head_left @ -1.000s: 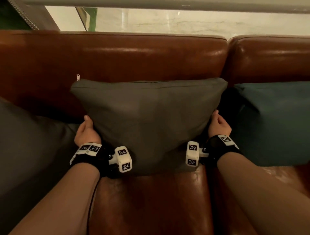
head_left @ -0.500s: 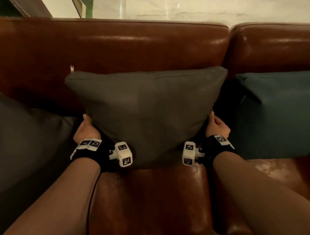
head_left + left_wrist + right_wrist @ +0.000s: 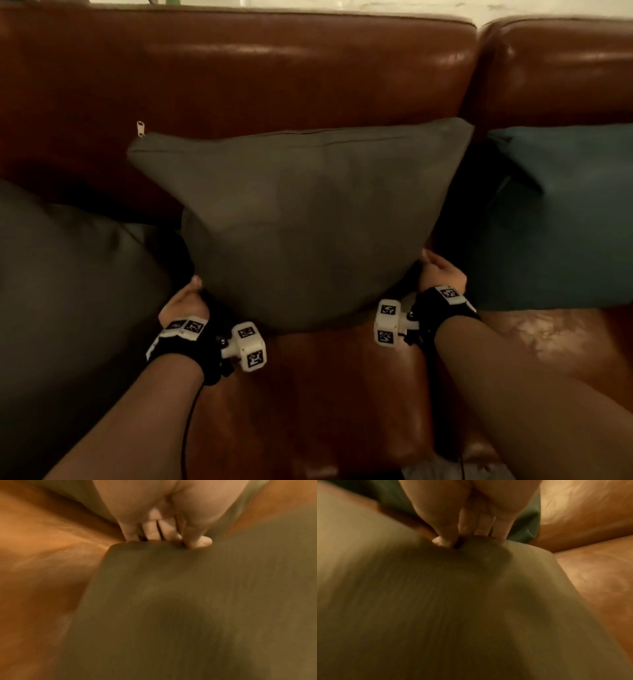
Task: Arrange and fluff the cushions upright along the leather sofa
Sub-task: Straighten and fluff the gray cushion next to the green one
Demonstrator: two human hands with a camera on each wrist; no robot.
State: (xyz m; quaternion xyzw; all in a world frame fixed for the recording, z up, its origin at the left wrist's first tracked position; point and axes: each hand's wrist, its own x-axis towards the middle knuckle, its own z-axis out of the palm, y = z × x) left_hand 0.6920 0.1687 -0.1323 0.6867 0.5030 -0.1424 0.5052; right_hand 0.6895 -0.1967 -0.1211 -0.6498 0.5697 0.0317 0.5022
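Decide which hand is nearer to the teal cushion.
Right. The right hand grips the grey cushion's right edge, just beside the teal cushion. The left hand grips the grey cushion's far, left edge.

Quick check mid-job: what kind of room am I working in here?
Probably a living room or lounge seating area. A brown leather sofa fills the view, with a grey cushion propped against its back and a teal cushion beside it.

Grey cushion [image 3: 308, 219] upright against brown leather sofa [image 3: 274, 68] backrest
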